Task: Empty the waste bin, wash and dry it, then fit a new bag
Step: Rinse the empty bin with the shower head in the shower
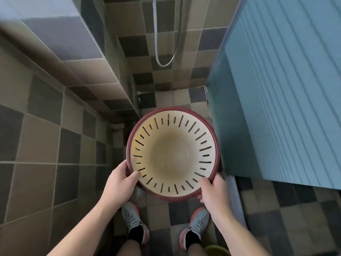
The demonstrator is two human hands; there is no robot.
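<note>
I look straight down into a round waste bin (172, 154) with cream slotted walls, a dark red rim and a stained brownish bottom. It holds no bag and no rubbish. My left hand (120, 179) grips the rim at its near left, thumb inside. At the near right my right hand (212, 189) grips the rim the same way. The bin is held upright above the tiled floor, in front of my feet.
A tiled wall rises close on the left and a blue ribbed door (280, 93) stands on the right. A metal shower hose (166, 60) hangs ahead over the checkered floor. My shoes (132, 217) stand below the bin. A yellow-green object (216, 251) shows at the bottom edge.
</note>
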